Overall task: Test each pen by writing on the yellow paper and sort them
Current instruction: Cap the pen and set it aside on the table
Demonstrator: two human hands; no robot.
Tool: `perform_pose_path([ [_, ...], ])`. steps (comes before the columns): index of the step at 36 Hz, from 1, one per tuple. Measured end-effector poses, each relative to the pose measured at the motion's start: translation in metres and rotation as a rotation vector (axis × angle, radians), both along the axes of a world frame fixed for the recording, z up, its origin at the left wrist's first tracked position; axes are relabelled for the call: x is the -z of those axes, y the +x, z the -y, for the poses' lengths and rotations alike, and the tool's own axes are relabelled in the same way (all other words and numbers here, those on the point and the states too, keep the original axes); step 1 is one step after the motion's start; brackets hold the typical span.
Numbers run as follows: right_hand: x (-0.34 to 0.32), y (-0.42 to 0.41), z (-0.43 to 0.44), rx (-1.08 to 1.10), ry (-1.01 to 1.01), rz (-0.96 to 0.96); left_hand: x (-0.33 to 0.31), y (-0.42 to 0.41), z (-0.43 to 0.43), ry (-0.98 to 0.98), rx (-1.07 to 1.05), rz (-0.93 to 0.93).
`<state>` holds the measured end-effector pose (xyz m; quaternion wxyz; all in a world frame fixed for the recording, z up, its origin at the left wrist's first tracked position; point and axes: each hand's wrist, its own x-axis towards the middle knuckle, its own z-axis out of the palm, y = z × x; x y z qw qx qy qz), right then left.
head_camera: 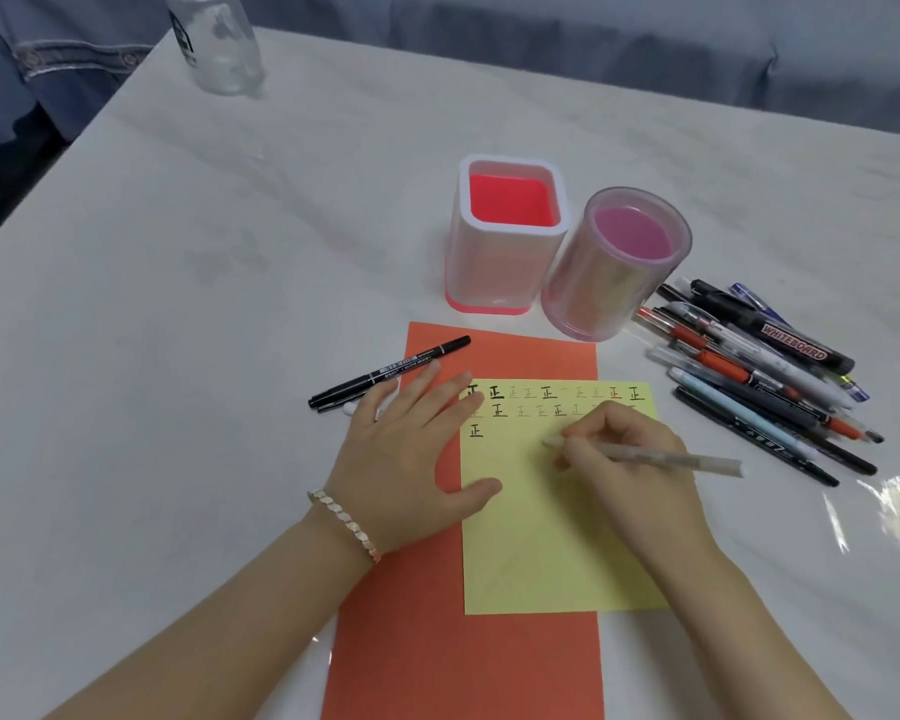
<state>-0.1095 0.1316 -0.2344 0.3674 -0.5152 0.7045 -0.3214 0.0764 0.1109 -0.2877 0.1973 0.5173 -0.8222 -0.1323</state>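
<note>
Left hand (411, 459): flat, fingers straight and spread, palm on the orange sheet (463, 667), fingertips and thumb pressing the left edge of the yellow paper (557, 537).
Right hand (624, 459): fingers curled round a pale pen (687, 459), tip pointing left over the yellow paper; contact with the paper cannot be told.
Yellow paper: lies on the orange sheet, its right edge overhanging; rows of written marks (557, 400) along its top.
Black marker (391, 371): lies slanted across the orange sheet's upper left corner, beside the left hand's fingers.
Pen pile (765, 376): on the table (230, 304), right of the paper.
Square holder (507, 236): upright beyond the sheet, red inside.
Round holder (617, 262): just beside the square one, pink inside.
Bottle (214, 39): clear, at the far left corner.
</note>
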Motion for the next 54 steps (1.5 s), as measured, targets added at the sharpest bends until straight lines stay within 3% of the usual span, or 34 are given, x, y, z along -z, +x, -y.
perform_pose_path([
  [10,-0.009,-0.009,-0.008,0.114,0.010,0.023,-0.004,0.002,-0.001,0.015,0.008,-0.046],
  [13,-0.015,-0.002,-0.011,0.097,0.007,0.102,-0.009,0.011,-0.001,-0.029,-0.051,-0.095],
  [20,-0.025,0.013,-0.020,0.043,0.003,0.175,-0.016,0.042,-0.011,-0.148,-0.249,0.014],
  [25,-0.029,0.020,-0.024,-0.023,0.034,0.248,-0.019,0.047,-0.014,-0.036,-0.281,-0.064],
  [33,-0.044,0.029,-0.028,0.038,0.034,0.581,-0.049,0.041,-0.024,0.189,-0.450,-0.421],
  [39,-0.065,0.032,-0.026,0.077,0.021,0.853,-0.095,0.029,-0.030,0.584,-0.522,-1.081],
  [42,-0.075,0.034,-0.026,0.092,-0.007,0.939,-0.112,0.026,-0.033,0.714,-0.491,-1.308],
  [49,-0.081,0.033,-0.033,0.072,-0.134,0.843,-0.130,0.024,-0.041,0.813,-0.414,-1.414],
  [54,-0.082,0.033,-0.035,0.037,-0.175,0.802,-0.137,0.025,-0.047,0.736,-0.342,-1.282],
])
